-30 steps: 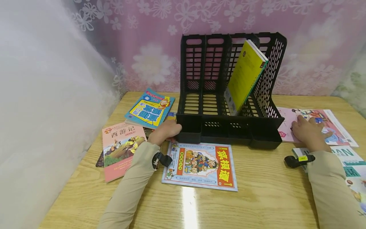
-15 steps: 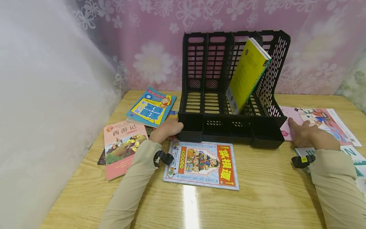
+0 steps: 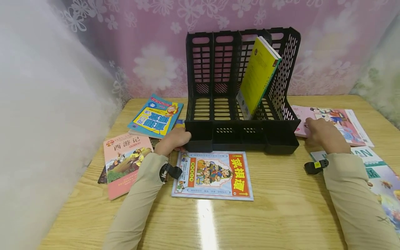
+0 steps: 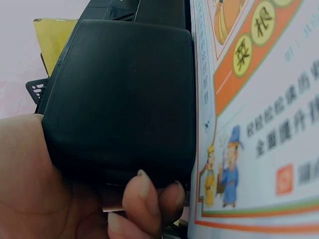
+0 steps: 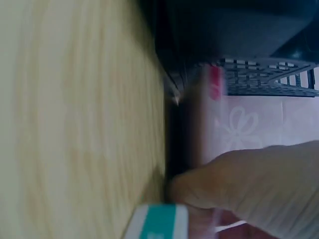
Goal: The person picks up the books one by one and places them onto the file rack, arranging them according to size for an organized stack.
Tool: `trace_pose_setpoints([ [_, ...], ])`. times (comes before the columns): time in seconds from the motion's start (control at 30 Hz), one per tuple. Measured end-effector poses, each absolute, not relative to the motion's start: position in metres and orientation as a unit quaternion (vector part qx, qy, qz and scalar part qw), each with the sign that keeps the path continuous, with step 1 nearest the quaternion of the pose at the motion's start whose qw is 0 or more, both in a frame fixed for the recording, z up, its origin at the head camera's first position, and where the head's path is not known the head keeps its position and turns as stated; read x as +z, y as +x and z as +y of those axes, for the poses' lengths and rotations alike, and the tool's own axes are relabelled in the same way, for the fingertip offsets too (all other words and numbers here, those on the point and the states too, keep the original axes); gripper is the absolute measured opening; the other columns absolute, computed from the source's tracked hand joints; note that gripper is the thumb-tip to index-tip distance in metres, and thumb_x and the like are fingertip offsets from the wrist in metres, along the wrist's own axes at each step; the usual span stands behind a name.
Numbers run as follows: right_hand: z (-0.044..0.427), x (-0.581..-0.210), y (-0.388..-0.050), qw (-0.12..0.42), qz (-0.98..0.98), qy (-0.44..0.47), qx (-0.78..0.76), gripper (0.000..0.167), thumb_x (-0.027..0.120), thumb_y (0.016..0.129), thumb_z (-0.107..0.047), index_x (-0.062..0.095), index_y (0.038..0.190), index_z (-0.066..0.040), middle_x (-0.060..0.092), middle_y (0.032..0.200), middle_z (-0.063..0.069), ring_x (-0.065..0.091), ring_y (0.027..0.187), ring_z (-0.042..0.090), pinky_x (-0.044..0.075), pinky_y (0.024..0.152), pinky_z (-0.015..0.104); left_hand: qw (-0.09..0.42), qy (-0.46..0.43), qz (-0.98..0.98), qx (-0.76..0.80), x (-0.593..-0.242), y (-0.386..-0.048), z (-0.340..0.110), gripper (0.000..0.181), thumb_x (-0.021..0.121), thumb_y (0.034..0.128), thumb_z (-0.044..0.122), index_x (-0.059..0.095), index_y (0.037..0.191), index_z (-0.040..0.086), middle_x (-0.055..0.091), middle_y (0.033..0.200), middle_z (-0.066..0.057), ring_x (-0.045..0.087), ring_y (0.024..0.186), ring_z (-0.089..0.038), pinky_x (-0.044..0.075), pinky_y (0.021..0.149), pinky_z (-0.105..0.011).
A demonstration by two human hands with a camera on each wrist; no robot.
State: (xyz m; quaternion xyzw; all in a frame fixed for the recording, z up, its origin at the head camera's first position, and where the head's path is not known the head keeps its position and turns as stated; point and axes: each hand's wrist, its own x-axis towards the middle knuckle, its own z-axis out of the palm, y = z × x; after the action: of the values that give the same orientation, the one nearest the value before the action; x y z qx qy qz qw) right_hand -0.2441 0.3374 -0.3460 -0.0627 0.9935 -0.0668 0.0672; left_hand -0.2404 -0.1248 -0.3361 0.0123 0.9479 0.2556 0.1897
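The black desktop book rack [image 3: 200, 130] stands at the back, a yellow book [image 3: 257, 76] leaning in one slot. My left hand [image 3: 173, 140] grips the rack's left front corner; in the left wrist view its fingers curl under the black corner [image 4: 122, 99]. My right hand [image 3: 325, 135] holds the near left edge of a pink book [image 3: 347, 126], right of the rack. In the right wrist view, blurred, a fingertip [image 5: 187, 191] lies against that book's edge [image 5: 209, 119], with a dark gap between book and table. The rest of the right fingers are partly hidden.
A light-blue book [image 3: 214, 177] lies before the rack. On the left are a salmon-coloured book [image 3: 128, 166] and a blue book [image 3: 156, 116], each atop others. A white and teal book [image 3: 375, 170] lies at right. A flowered curtain [image 3: 156, 45] hangs behind.
My right hand has moved from on top of the pink book to its near left edge and now holds it. The pink book sits slightly closer to the rack. My left hand keeps its grip.
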Motion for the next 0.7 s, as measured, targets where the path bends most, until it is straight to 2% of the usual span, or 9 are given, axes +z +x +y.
trace_pose_setpoints([
  [0.07, 0.337, -0.347, -0.246, 0.033, 0.996, -0.061, -0.061, 0.037, 0.070, 0.070, -0.007, 0.052, 0.095, 0.011, 0.056, 0.082, 0.031, 0.057, 0.071, 0.045, 0.046, 0.061, 0.059, 0.191, 0.015, 0.947, 0.257, -0.336, -0.241, -0.125, 0.047, 0.037, 0.0938, 0.023, 0.053, 0.129, -0.004, 0.062, 0.062, -0.007, 0.055, 0.049, -0.017, 0.044, 0.051, -0.027],
  [0.17, 0.340, -0.348, -0.247, -0.006, 0.997, -0.055, -0.051, 0.023, 0.065, 0.074, -0.009, 0.056, 0.083, 0.010, 0.057, 0.078, 0.033, 0.056, 0.068, 0.049, 0.044, 0.059, 0.064, 0.193, 0.014, 0.947, 0.258, -0.336, -0.242, -0.124, 0.043, 0.038, 0.0929, 0.023, 0.056, 0.121, -0.004, 0.061, 0.061, -0.007, 0.053, 0.048, -0.018, 0.042, 0.050, -0.027],
  [0.3, 0.345, -0.351, -0.248, -0.044, 0.997, -0.047, -0.040, 0.014, 0.062, 0.073, -0.008, 0.059, 0.074, 0.006, 0.057, 0.073, 0.033, 0.055, 0.064, 0.052, 0.042, 0.056, 0.066, 0.190, 0.014, 0.948, 0.255, -0.334, -0.243, -0.123, 0.041, 0.039, 0.0924, 0.023, 0.056, 0.118, -0.005, 0.061, 0.060, -0.008, 0.051, 0.047, -0.018, 0.040, 0.049, -0.026],
  [0.47, 0.346, -0.354, -0.248, -0.080, 0.995, -0.025, -0.051, 0.012, 0.063, 0.068, -0.007, 0.056, 0.064, 0.003, 0.054, 0.064, 0.029, 0.052, 0.057, 0.049, 0.039, 0.046, 0.056, 0.199, 0.007, 0.947, 0.251, -0.334, -0.243, -0.123, 0.046, 0.038, 0.0930, 0.023, 0.051, 0.128, -0.005, 0.061, 0.059, -0.007, 0.051, 0.047, -0.018, 0.041, 0.050, -0.027],
  [0.57, 0.343, -0.356, -0.248, -0.080, 0.995, -0.017, -0.053, 0.015, 0.066, 0.068, -0.008, 0.058, 0.065, 0.004, 0.054, 0.067, 0.029, 0.052, 0.060, 0.051, 0.040, 0.050, 0.060, 0.207, -0.005, 0.944, 0.256, -0.335, -0.243, -0.124, 0.049, 0.038, 0.0935, 0.024, 0.047, 0.133, -0.003, 0.061, 0.059, -0.007, 0.051, 0.047, -0.018, 0.041, 0.050, -0.027],
  [0.7, 0.336, -0.362, -0.248, -0.046, 0.997, 0.005, -0.058, 0.029, 0.062, 0.075, -0.010, 0.055, 0.084, 0.017, 0.044, 0.088, 0.044, 0.044, 0.082, 0.064, 0.038, 0.066, 0.071, 0.209, -0.006, 0.944, 0.256, -0.335, -0.243, -0.125, 0.052, 0.037, 0.0938, 0.024, 0.042, 0.139, -0.003, 0.060, 0.058, -0.007, 0.051, 0.046, -0.018, 0.041, 0.051, -0.027],
])
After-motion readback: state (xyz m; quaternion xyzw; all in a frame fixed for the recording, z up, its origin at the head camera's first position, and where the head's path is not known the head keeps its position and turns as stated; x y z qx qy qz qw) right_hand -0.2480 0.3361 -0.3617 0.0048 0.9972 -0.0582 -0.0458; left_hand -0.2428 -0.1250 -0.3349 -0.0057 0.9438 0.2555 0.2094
